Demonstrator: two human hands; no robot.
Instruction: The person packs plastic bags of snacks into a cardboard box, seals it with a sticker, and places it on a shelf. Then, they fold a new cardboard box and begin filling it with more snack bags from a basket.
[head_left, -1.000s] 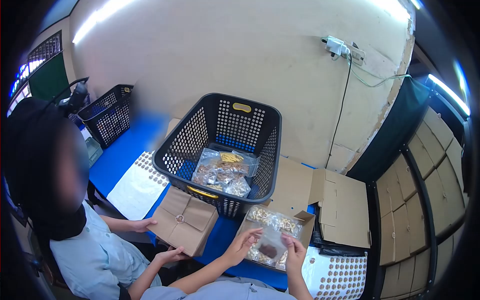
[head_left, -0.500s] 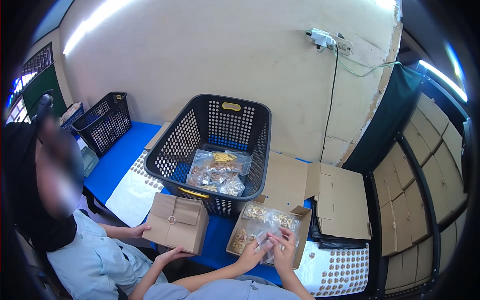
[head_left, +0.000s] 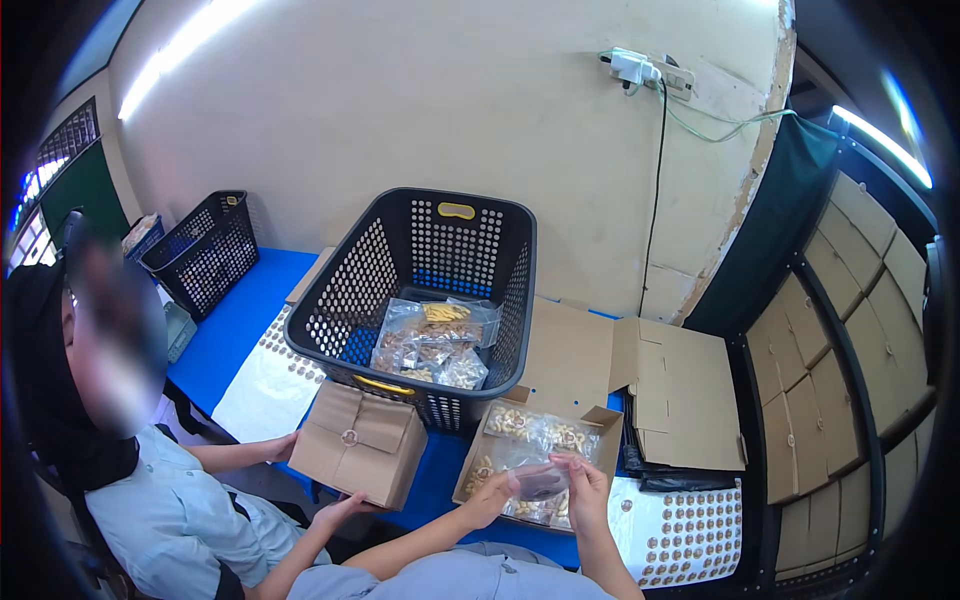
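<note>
Between my two hands a small clear plastic bag (head_left: 541,483) is stretched out. My left hand (head_left: 490,498) pinches its left end, and my right hand (head_left: 588,487) grips the upper right corner with thumb and fingers. Just beneath lies an open cardboard box (head_left: 463,482) with several clear bags of pale curved snacks (head_left: 512,422) inside. To the left, a co-worker's two hands (head_left: 340,508) support a closed brown box (head_left: 360,447) that has a round sticker on its front flap.
A black perforated basket (head_left: 312,345) with bagged snacks stands behind the open box. Flattened cardboard (head_left: 690,395) is stacked at right, above a sheet of round stickers (head_left: 690,530). Shelves of brown boxes (head_left: 800,420) line the right side. Another basket (head_left: 205,255) sits far left.
My hands have drawn apart, spreading the plastic bag flat between them. The co-worker's box has tilted and shifted slightly right. The whole view has turned a little.
</note>
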